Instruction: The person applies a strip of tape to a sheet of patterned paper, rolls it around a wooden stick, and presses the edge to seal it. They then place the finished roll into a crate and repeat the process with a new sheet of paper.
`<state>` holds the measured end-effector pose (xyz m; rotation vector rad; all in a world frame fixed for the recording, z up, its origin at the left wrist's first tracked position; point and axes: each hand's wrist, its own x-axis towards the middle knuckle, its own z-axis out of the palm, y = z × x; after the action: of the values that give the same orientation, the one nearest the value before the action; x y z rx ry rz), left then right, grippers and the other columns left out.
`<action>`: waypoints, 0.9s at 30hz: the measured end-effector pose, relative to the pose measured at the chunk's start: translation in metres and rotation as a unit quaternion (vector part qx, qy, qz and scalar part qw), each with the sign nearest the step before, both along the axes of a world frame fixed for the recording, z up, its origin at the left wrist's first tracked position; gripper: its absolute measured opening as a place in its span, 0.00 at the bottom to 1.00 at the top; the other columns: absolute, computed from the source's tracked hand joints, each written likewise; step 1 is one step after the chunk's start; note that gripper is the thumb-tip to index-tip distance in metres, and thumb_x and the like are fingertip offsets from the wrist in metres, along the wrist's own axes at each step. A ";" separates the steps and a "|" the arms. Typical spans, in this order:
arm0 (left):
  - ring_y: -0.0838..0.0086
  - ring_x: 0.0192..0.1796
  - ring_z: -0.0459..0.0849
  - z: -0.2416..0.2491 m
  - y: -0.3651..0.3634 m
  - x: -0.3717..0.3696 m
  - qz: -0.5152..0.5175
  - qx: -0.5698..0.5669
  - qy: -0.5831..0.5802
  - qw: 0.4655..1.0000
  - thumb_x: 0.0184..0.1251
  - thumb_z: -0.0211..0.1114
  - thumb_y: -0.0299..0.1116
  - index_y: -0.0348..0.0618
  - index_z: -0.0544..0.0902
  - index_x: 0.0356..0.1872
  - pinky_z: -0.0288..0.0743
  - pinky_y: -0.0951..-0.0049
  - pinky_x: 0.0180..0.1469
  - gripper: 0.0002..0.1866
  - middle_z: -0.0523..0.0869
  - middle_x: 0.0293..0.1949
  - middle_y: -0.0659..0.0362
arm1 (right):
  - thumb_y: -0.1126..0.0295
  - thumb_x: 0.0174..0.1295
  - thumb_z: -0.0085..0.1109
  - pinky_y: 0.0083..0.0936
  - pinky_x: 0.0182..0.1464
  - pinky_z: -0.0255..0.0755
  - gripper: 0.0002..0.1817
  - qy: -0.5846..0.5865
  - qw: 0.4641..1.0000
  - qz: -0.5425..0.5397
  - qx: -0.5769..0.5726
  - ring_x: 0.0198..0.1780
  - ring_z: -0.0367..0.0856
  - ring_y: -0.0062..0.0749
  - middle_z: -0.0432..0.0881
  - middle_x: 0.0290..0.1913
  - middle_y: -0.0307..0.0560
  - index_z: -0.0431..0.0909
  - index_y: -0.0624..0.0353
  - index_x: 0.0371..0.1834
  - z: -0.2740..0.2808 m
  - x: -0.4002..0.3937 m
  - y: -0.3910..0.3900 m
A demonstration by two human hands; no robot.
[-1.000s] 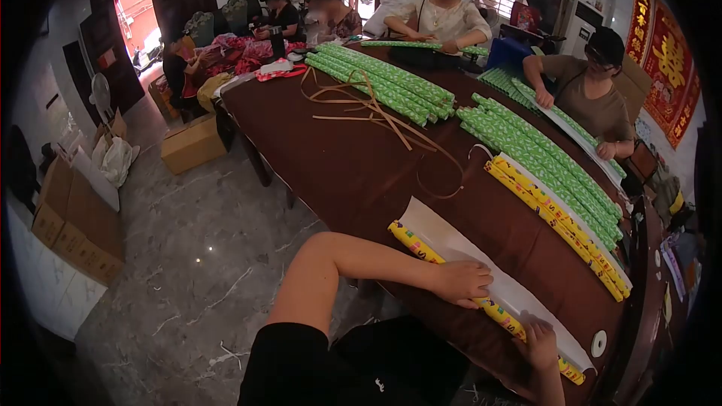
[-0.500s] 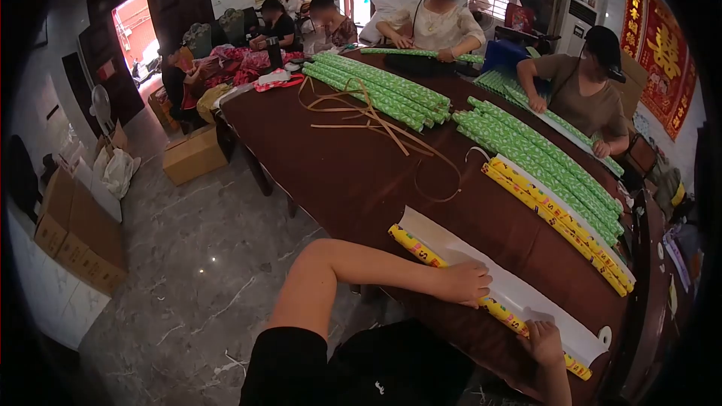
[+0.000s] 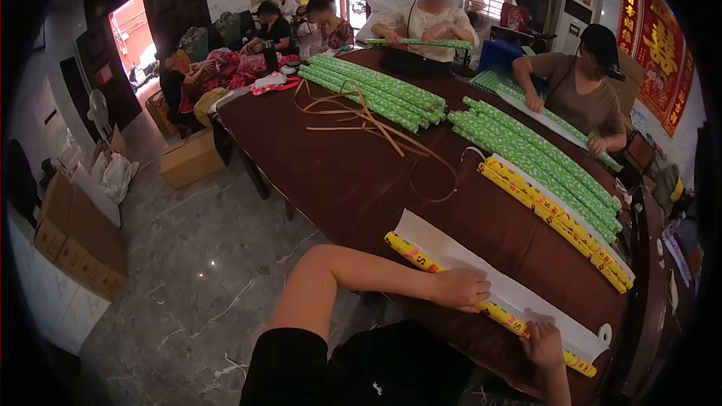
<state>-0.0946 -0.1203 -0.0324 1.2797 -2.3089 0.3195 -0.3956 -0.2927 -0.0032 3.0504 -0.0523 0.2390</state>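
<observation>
My left hand (image 3: 462, 289) is closed over the middle of a yellow patterned roll of wrapping paper (image 3: 412, 252). Farther along the same roll, nearer its right end, my right hand (image 3: 543, 343) grips it with bent fingers. From the roll a strip of the paper's white underside (image 3: 481, 265) lies unrolled on the table. Close to its right corner is a small white roll, perhaps tape (image 3: 605, 333). Beyond the strip lie several finished yellow rolls (image 3: 553, 218), side by side.
Stacks of green patterned rolls (image 3: 541, 158) and loose brown straps (image 3: 368, 116) lie on the brown tabletop (image 3: 323, 173). Across the table, a person in white (image 3: 432, 22) and another in brown (image 3: 575, 90) handle green paper. Cardboard boxes (image 3: 192, 158) stand on the floor.
The yellow roll has shifted very slightly under my hands, which keep their grip. Across the table, the person in white has raised a green roll off the table.
</observation>
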 end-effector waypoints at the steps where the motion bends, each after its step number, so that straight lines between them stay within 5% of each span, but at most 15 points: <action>1: 0.63 0.43 0.77 -0.001 -0.002 -0.002 0.000 0.000 0.001 1.000 0.56 0.70 0.45 0.39 0.77 0.41 0.75 0.66 0.45 0.21 0.77 0.39 0.54 | 0.57 0.47 0.70 0.43 0.41 0.73 0.26 0.002 1.000 -0.009 0.011 0.35 0.80 0.50 0.80 0.32 0.51 0.74 0.63 0.43 -0.001 -0.001 0.000; 11: 0.63 0.43 0.78 -0.007 -0.006 -0.013 0.017 -0.021 -0.031 0.999 0.59 0.68 0.47 0.38 0.79 0.39 0.75 0.68 0.46 0.20 0.77 0.38 0.55 | 0.55 0.46 0.72 0.43 0.45 0.73 0.25 0.052 0.997 -0.056 0.005 0.37 0.81 0.49 0.81 0.33 0.50 0.75 0.60 0.40 -0.002 -0.007 -0.001; 13: 0.63 0.44 0.78 -0.011 -0.006 -0.016 0.015 -0.044 -0.039 0.998 0.60 0.67 0.47 0.38 0.79 0.39 0.75 0.69 0.46 0.20 0.77 0.39 0.56 | 0.56 0.47 0.71 0.44 0.47 0.72 0.24 -0.035 0.994 -0.002 -0.102 0.42 0.80 0.50 0.81 0.37 0.52 0.75 0.60 0.41 0.003 -0.003 0.006; 18: 0.61 0.46 0.78 -0.007 -0.006 -0.018 0.025 -0.115 -0.073 0.990 0.58 0.67 0.49 0.38 0.80 0.38 0.74 0.67 0.50 0.21 0.78 0.39 0.56 | 0.57 0.51 0.68 0.44 0.48 0.72 0.23 -0.017 0.999 0.009 -0.030 0.43 0.80 0.50 0.80 0.38 0.53 0.76 0.62 0.44 0.001 -0.007 0.001; 24: 0.61 0.43 0.78 0.003 -0.007 -0.023 0.067 -0.060 0.010 0.996 0.60 0.66 0.45 0.39 0.80 0.40 0.73 0.63 0.48 0.18 0.78 0.37 0.55 | 0.58 0.54 0.66 0.42 0.47 0.72 0.22 0.018 1.000 0.014 -0.008 0.41 0.80 0.46 0.80 0.37 0.50 0.78 0.62 0.45 0.002 -0.010 -0.004; 27: 0.60 0.41 0.78 0.004 -0.014 -0.012 -0.011 0.003 0.063 0.998 0.61 0.66 0.44 0.39 0.80 0.41 0.73 0.62 0.45 0.18 0.78 0.37 0.53 | 0.59 0.53 0.66 0.40 0.44 0.72 0.21 -0.030 0.999 -0.001 -0.041 0.38 0.76 0.44 0.78 0.34 0.48 0.78 0.63 0.44 0.015 -0.002 0.006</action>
<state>-0.1062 -0.1344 -0.0282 1.2412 -2.2167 0.2169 -0.3975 -0.2863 0.0120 2.9614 -0.0478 0.3230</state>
